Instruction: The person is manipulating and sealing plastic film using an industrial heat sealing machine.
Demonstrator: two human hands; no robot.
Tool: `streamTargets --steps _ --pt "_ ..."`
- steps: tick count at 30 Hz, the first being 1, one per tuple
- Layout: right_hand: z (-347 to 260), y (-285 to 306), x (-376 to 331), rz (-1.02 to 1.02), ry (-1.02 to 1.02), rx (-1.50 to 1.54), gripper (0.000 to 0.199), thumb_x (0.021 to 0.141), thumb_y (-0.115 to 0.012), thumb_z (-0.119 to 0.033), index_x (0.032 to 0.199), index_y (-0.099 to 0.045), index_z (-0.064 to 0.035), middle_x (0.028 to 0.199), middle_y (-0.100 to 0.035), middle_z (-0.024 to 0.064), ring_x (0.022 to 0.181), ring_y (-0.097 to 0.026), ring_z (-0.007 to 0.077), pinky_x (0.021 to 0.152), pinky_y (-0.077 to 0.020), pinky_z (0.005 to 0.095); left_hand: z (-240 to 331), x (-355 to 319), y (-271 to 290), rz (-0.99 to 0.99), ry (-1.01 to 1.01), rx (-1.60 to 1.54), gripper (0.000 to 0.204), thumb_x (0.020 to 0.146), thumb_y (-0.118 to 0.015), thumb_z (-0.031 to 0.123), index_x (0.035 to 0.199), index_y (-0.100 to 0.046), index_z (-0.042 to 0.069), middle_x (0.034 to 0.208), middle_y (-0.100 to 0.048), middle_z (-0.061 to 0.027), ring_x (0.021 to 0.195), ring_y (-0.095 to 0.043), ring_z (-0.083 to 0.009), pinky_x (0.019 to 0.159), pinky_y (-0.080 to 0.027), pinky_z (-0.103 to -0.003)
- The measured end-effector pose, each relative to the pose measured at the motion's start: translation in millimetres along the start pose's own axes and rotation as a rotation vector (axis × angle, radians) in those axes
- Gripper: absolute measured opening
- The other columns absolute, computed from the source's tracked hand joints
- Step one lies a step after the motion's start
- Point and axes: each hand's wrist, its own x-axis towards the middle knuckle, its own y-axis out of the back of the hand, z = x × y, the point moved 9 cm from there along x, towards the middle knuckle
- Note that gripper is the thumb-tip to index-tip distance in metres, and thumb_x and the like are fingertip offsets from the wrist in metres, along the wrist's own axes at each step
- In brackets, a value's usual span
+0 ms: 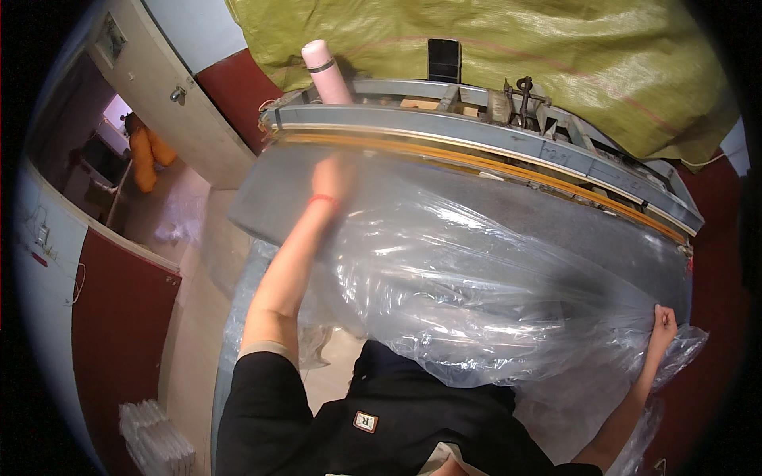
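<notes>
A wide sheet of clear plastic film (444, 278) lies crumpled and shiny over a dark grey work surface (274, 182) and hangs over its near edge. My right hand (665, 320) is closed on the film at the far right, with folds running toward it from the middle. At the sheet's upper left my left hand (333, 176), with a red band at the wrist, is smeared by motion. Its fingers cannot be made out, nor whether it holds the film. Behind the surface runs a long grey metal bar (476, 135) with a yellow-orange strip (508, 168) along it.
A pink bottle (324, 71) stands behind the bar at left. A black phone-like slab (444, 60) rests against yellow-green sheeting (556, 47). A metal clamp (524, 101) sits on the frame. Stacked plastic bundles (157, 440) lie on the floor. Orange clothing (144, 159) shows past the open door (163, 83).
</notes>
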Motion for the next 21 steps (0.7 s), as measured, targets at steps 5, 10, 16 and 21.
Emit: streamTargets --steps 5,10,16,21 --pt "9.4 -0.8 11.5 0.009 0.025 0.004 0.019 0.079 -0.059 -0.013 0.067 -0.049 -0.0024 0.062 -0.036 -0.0057 0.059 -0.031 0.0042 0.053 -0.0274 0.017 -18.5 8.5 -11.3 0.005 0.164 0.032 0.022 0.069 -0.062 0.019 0.086 -0.061 0.004 0.076 -0.062 -0.0126 0.073 -0.059 -0.0295 0.066 -0.046 -0.036" --pt "47.2 -12.0 47.2 0.018 -0.121 0.137 0.016 0.081 -0.057 -0.018 0.075 -0.052 -0.0046 0.062 -0.043 -0.0049 0.057 -0.039 0.0037 0.049 -0.0325 0.0188 -14.5 16.2 -33.6 0.12 -0.118 0.091 0.016 0.075 -0.056 0.018 0.079 -0.056 0.002 0.078 -0.059 -0.015 0.072 -0.056 -0.0336 0.064 -0.045 -0.037" --pt "18.5 -80.8 111.5 0.29 0.057 0.081 0.017 0.082 -0.056 -0.022 0.079 -0.055 -0.0053 0.069 -0.052 -0.0019 0.064 -0.047 0.0061 0.059 -0.0391 0.0201 -87.9 39.9 -40.1 0.52 0.263 -0.485 0.014 0.08 -0.048 0.016 0.078 -0.05 0.002 0.068 -0.055 -0.0062 0.062 -0.049 -0.0152 0.06 -0.042 -0.029" --pt "1.3 -129.2 133.5 0.36 -0.03 0.278 0.016 0.077 -0.062 -0.017 0.074 -0.054 -0.0037 0.069 -0.054 -0.0015 0.064 -0.048 0.0063 0.06 -0.0399 0.0206 -117.5 61.7 -49.9 0.507 0.357 -0.609 0.018 0.075 -0.054 0.017 0.074 -0.055 -0.001 0.066 -0.057 -0.0084 0.061 -0.051 -0.0143 0.06 -0.042 -0.028"
